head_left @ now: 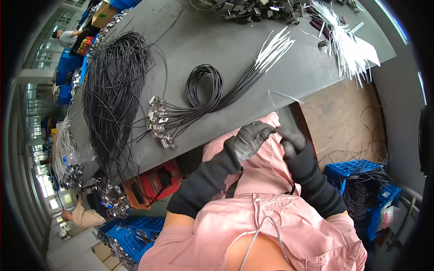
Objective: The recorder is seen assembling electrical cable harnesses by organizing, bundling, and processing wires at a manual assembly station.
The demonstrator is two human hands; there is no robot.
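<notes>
My left hand (pixel 251 139), in a grey-black glove, is closed in a pinch over my lap. Close beside it, my right hand (pixel 293 141) is gloved too and a little blurred, its fingers curled in. What the fingertips hold, if anything, is too small to make out. Just beyond the hands, a thin bent white strip (pixel 285 96) shows at the table edge; whether it touches them I cannot tell. On the grey table (pixel 181 45) lies a coiled bundle of black cables (pixel 204 86), with white ends at one side and metal connectors (pixel 159 122) at the other.
A large heap of loose black cables (pixel 115 90) covers the table's left part. Dark metal pieces (pixel 253 10) and a bunch of white strips (pixel 346 45) lie at the far side. Blue crates (pixel 348 169) stand at right and lower left, near a red crate (pixel 160 183). Other people are at left.
</notes>
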